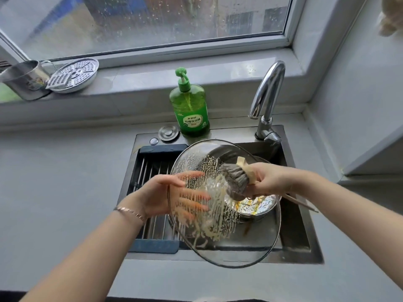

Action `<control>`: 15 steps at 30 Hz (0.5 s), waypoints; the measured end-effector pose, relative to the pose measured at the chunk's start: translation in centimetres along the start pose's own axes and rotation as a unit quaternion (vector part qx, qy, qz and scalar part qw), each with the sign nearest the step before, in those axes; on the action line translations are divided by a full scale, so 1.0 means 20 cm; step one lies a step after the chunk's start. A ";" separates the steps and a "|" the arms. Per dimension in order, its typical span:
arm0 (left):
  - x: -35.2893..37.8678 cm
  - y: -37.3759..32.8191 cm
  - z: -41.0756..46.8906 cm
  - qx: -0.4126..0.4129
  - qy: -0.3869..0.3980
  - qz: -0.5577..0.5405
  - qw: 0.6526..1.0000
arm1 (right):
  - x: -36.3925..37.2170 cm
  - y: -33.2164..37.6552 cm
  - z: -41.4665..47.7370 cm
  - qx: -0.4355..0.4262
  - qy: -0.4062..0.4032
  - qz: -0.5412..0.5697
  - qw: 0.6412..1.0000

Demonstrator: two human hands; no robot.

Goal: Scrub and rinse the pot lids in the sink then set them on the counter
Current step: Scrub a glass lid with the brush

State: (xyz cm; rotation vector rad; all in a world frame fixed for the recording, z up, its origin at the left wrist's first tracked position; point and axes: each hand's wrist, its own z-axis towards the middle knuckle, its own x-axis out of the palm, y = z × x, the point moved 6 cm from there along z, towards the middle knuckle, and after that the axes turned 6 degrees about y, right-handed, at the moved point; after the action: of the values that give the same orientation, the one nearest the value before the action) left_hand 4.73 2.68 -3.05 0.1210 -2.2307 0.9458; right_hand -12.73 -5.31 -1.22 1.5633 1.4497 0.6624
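A large glass pot lid [244,243] tilts over the steel sink [298,238], streaked with soapy foam. My left hand [159,195] holds its left rim, thumb in front and fingers spread behind the glass. My right hand [272,179] grips a dish brush [236,180] by its wooden handle. The grey bristles press against the lid's inner face near the middle. Seen through the glass, a second steel lid or pan [257,209] with yellowish residue lies in the sink.
A green dish soap bottle [189,105] stands behind the sink beside the chrome faucet [267,99]. A roll-up drying rack [152,171] covers the sink's left part. A steel cup [24,80] and a steamer plate [73,76] sit on the windowsill. Grey counter [54,182] surrounds the sink.
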 end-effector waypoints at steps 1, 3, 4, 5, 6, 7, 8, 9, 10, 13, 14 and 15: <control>0.04 -0.02 0.01 0.000 0.052 0.002 0.999 | -0.01 0.01 -0.01 0.003 0.012 -0.014 1.000; 0.10 -0.03 0.02 0.009 0.120 0.000 0.993 | -0.03 0.03 -0.02 0.005 0.017 -0.041 0.999; 0.12 -0.02 0.03 0.008 0.133 -0.010 0.991 | -0.04 0.03 -0.03 0.010 0.009 -0.050 0.999; 0.15 0.00 0.04 0.012 0.144 -0.016 0.989 | -0.05 0.02 -0.04 0.017 -0.009 -0.058 0.998; 0.16 0.02 0.06 0.025 0.141 -0.016 0.990 | -0.07 0.01 -0.05 0.031 -0.030 -0.071 0.997; 0.17 0.05 0.06 0.040 0.118 -0.013 0.992 | -0.10 -0.02 -0.06 0.054 -0.050 -0.084 0.994; 0.17 0.08 0.07 0.050 0.077 -0.009 0.996 | -0.12 -0.04 -0.08 0.083 -0.071 -0.088 0.990; 0.18 0.11 0.07 0.056 0.038 -0.009 0.998 | -0.14 -0.07 -0.10 0.116 -0.090 -0.093 0.985; 0.19 0.13 0.06 0.060 0.006 -0.008 0.998 | -0.15 -0.10 -0.11 0.148 -0.109 -0.108 0.977; 0.21 0.19 0.07 0.061 -0.059 -0.004 0.996 | -0.16 -0.15 -0.09 0.165 -0.196 -0.133 0.957; 0.22 0.20 0.07 0.061 -0.070 -0.006 0.996 | -0.14 -0.13 -0.08 0.146 -0.229 -0.124 0.954; 0.21 0.21 0.08 0.061 -0.082 -0.008 0.995 | -0.11 -0.11 -0.06 0.120 -0.252 -0.115 0.953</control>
State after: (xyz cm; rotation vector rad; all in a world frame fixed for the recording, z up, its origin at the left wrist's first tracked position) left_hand -0.78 5.52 -3.61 0.2816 -2.3156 1.0975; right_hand -15.29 -7.32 -2.14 1.5640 1.3167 -0.0595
